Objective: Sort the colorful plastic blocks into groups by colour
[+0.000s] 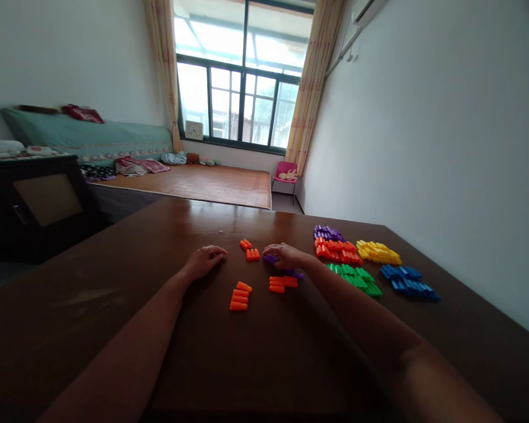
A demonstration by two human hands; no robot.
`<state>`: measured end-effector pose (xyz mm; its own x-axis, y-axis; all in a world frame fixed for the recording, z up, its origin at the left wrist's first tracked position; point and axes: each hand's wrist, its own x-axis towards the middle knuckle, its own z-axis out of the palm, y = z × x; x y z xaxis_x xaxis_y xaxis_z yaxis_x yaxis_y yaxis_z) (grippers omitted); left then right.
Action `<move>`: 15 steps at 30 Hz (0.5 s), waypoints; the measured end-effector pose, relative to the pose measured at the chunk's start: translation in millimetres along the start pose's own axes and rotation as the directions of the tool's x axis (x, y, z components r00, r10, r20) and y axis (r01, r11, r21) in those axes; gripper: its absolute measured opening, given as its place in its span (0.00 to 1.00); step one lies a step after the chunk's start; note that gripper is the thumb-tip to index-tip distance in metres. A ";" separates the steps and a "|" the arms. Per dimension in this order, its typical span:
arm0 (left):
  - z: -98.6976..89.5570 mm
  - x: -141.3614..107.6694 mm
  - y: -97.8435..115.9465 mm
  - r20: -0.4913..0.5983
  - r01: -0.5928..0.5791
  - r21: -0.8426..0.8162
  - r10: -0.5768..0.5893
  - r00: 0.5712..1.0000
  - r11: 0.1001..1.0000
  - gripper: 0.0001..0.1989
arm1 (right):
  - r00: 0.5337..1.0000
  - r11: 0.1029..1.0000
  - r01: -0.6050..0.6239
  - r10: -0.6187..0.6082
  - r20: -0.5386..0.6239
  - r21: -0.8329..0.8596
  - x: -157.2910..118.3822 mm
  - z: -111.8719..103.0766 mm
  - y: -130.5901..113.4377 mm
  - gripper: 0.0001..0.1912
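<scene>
Lying nearest on the table (203,352) are four orange pieces (239,299), then an orange cluster (277,282), too small to count. One purple piece (296,275) lies just beyond. The left hand (200,262) rests with fingers loosely curled, nothing seen in them; the right hand (285,256) bends its fingers over another purple piece (270,258), grip unclear. Between the hands sit three orange pieces (253,255), then two more (245,244). Five coloured heaps (352,279) stand right, before one pink chair (285,170).

Bright daylight from the window (242,76) glares on the table (194,220); wide-angle distortion stretches the edges.
</scene>
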<state>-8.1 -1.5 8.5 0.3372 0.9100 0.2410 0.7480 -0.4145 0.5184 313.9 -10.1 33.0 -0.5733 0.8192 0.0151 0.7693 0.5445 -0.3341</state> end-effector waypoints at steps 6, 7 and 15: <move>1.3 2.6 -8.8 0.025 -0.024 -0.025 0.024 0.999 0.999 0.20 | 0.994 0.996 -0.045 0.037 -0.104 -0.073 1.8 -18.7 15.3 0.22; 1.0 2.8 -8.8 0.027 -0.021 -0.027 0.022 0.999 0.999 0.20 | 0.986 0.994 -0.078 0.066 -0.155 -0.074 -3.5 -28.3 27.4 0.22; -3.4 4.4 -0.6 0.018 0.044 -0.087 -0.042 0.999 0.995 0.20 | 0.756 0.780 -0.610 0.519 -0.399 -0.141 -65.6 -102.6 161.4 0.20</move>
<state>-9.0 2.7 12.0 0.3158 0.9267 0.2037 0.7091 -0.3732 0.5982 504.6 42.5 74.8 0.0783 0.9737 0.2142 0.9894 -0.0495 -0.1365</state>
